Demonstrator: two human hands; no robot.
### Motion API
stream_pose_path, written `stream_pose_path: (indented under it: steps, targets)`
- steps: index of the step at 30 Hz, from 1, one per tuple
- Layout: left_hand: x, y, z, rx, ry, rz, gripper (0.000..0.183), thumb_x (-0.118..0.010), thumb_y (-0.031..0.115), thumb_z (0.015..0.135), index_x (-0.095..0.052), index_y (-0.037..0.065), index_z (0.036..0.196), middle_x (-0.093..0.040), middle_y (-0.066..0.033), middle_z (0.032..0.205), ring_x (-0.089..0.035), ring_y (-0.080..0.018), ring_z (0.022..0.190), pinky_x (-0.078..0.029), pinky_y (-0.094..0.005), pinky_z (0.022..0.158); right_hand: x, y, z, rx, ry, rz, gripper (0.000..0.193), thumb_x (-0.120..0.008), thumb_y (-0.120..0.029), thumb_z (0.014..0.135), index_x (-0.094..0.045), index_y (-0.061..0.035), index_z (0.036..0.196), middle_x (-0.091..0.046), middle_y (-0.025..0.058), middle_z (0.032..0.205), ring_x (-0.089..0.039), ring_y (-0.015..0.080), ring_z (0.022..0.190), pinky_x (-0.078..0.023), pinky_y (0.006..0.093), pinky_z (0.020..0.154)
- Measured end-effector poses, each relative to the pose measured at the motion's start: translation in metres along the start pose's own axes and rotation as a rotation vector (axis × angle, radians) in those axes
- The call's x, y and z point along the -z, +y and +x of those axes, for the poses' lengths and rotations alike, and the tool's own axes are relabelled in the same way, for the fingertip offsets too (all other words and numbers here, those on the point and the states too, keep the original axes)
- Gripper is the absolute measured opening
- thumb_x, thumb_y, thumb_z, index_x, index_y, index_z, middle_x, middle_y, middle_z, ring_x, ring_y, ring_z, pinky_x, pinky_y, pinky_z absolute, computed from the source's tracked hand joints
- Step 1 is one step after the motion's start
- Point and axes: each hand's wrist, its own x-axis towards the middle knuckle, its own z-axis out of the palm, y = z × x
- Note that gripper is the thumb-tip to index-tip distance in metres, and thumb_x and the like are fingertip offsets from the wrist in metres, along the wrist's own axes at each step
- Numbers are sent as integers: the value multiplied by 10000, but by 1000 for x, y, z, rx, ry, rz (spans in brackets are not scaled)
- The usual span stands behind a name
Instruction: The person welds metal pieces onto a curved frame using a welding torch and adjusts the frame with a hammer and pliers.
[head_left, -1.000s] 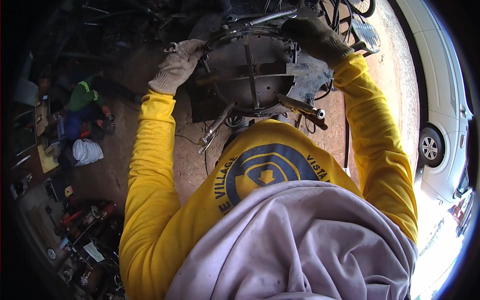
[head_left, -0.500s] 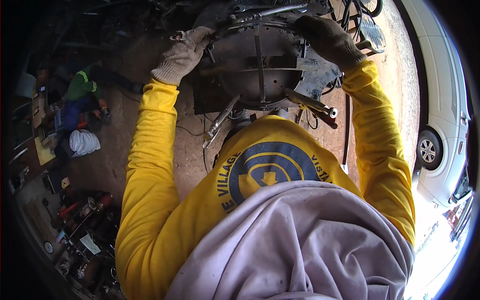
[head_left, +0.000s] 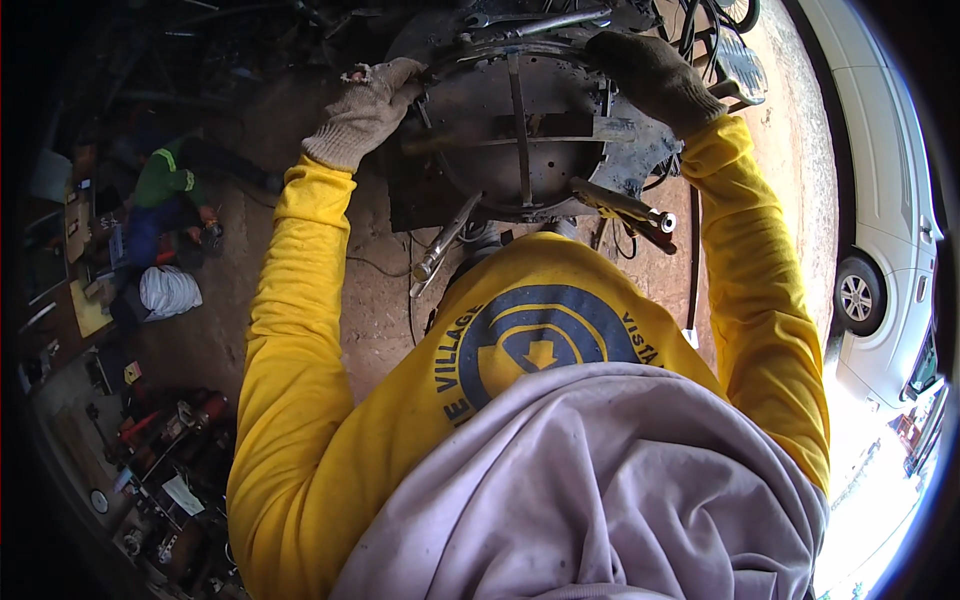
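Note:
A round metal ring frame (head_left: 519,165) with crossing flat bars lies over a dark steel plate in front of me. My left hand (head_left: 372,108), in a worn light knit glove, is closed at the ring's upper left edge. At the upper right edge my right hand (head_left: 652,85), in a darker glove, is curled over the rim; its fingertips are hidden. Locking pliers (head_left: 446,245) hang at the ring's near left. A second clamping tool (head_left: 625,213) juts from the near right side.
Wrenches (head_left: 545,24) lie beyond the ring. Black cables (head_left: 705,30) and a ridged metal pedal-like plate (head_left: 740,70) sit at the far right. Leftward, a person in green (head_left: 165,185) crouches near a white sack (head_left: 169,291). Tools clutter the lower left. A white vehicle (head_left: 890,200) stands right.
Both hands stay at the ring's rim with almost no shift. The view has moved very slightly. At left, the crouching person has shifted a little.

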Motion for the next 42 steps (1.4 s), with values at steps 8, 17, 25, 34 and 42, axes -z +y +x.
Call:
stream_pose_path:
  steps: [8,17,25,34,42]
  targets:
    - [12,16,5,77,-43,-27,284,-649,211,960,-637,54,1197,-682,-123,1180,-656,-291,1102,-529,-364,917,0,7,-1,-7,-21,23,255,-535,-250,1031,-670,-60,1136,-709,174,1007,-690,369,937,-550,418,800]
    - [13,59,65,148,-318,38,569,-433,570,1040,-558,173,1428,-589,-107,1379,-593,-229,1243,-415,-386,1113,-7,13,-3,15,-21,62,193,-583,-183,998,-678,-55,1108,-707,161,977,-695,352,901,-556,399,763]
    - [22,65,72,410,-415,-478,515,-530,505,1018,-608,124,1355,-684,-48,919,-664,-126,830,-533,-345,835,-1,11,-4,49,-20,87,235,-601,-130,969,-700,-67,1173,-723,145,1031,-710,313,946,-571,365,785]
    - [13,48,78,356,-374,-373,357,-554,209,982,-645,73,1299,-699,-36,926,-651,-125,851,-503,-277,835,22,-10,6,-307,-123,328,339,-513,-294,1057,-683,-98,1275,-729,119,1132,-695,240,1037,-546,326,889]
    - [18,55,88,283,-411,-247,384,-533,162,976,-630,87,1339,-726,-37,1029,-651,-110,983,-469,-240,919,-21,16,46,-468,-449,867,394,-537,-407,1033,-716,-114,1227,-748,75,1108,-707,181,976,-534,320,938]
